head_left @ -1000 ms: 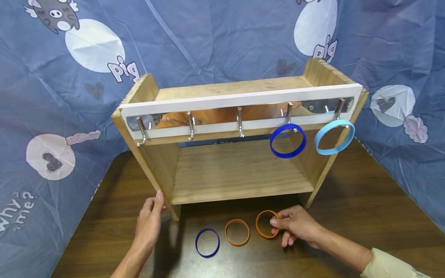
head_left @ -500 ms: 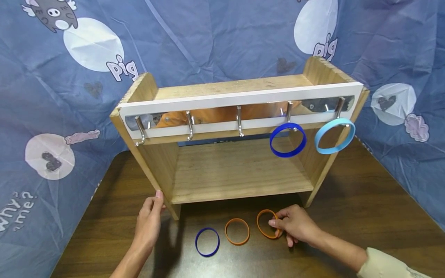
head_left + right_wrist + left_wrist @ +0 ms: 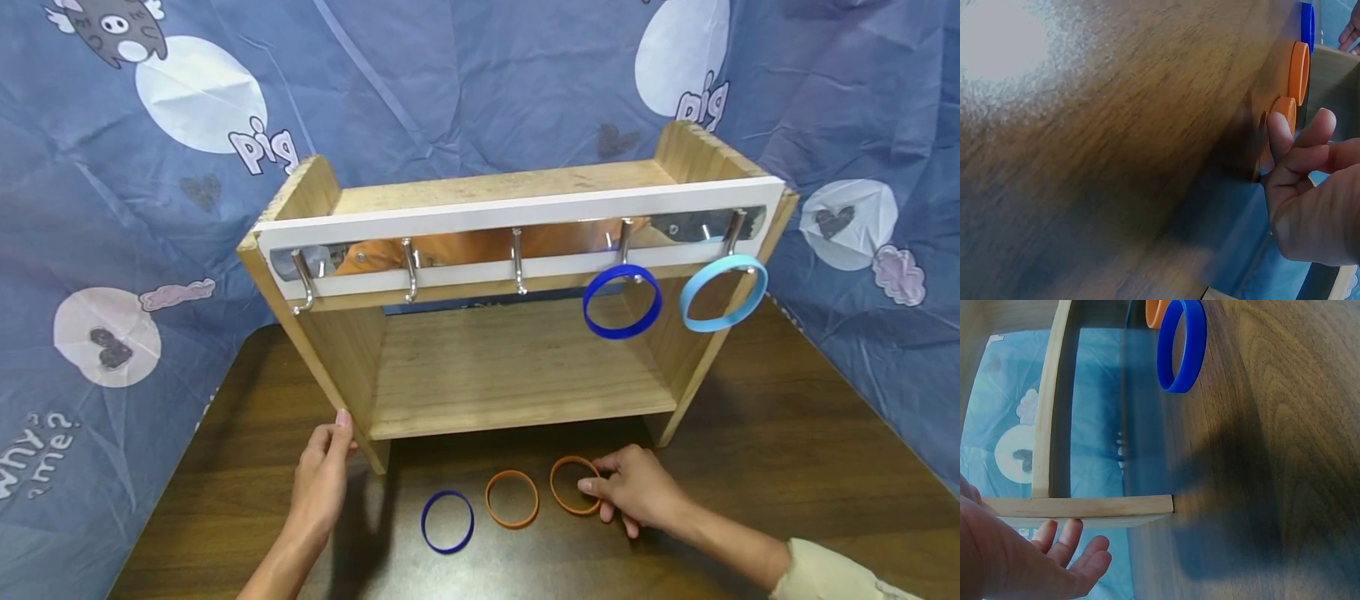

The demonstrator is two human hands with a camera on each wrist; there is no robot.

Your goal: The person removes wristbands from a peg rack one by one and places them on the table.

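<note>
In the head view my right hand [image 3: 641, 487] pinches the right side of an orange silicone wristband [image 3: 577, 511], low at the tabletop. Left of it lie a second orange wristband [image 3: 513, 526] and a dark blue one [image 3: 447, 551]. My left hand [image 3: 322, 475] holds the lower front edge of the wooden shelf's [image 3: 517, 367] left side panel, thumb on the front edge. In the left wrist view several fingers [image 3: 1069, 540] show along the panel's outer face. A blue wristband [image 3: 618, 335] and a light blue wristband [image 3: 712, 326] hang from the two rightmost hooks.
Across the shelf's top front runs a white rail [image 3: 465, 218] with a shiny strip. Its other three metal hooks, such as the middle hook [image 3: 517, 262], carry nothing. The shelf stands on a dark wooden table [image 3: 750, 467] before a blue printed cloth [image 3: 465, 100].
My right hand shifts slightly while staying on the orange wristband, which tilts a little and settles back. The left hand and the other wristbands stay put.
</note>
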